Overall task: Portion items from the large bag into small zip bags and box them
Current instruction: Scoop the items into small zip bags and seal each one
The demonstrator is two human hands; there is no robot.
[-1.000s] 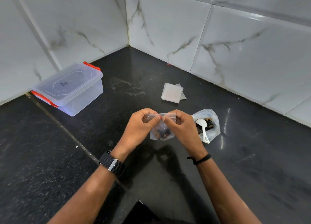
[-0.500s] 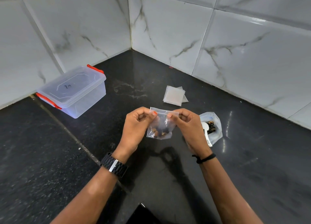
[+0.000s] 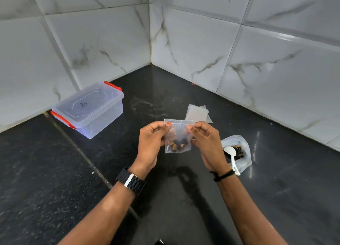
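Filled bag: small zip bag with dark pieces inside, held up between both hands above the worktop.
Left hand: pinches its top left corner.
Right hand: pinches its top right edge.
Left to do: boxing; lidded box sits closed, far left of the left hand.
Supply: large bag with spoon just right of the right hand; spare zip bags just beyond the hands.

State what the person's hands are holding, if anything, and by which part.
Both the left hand and right hand pinch the small zip bag at its top strip.
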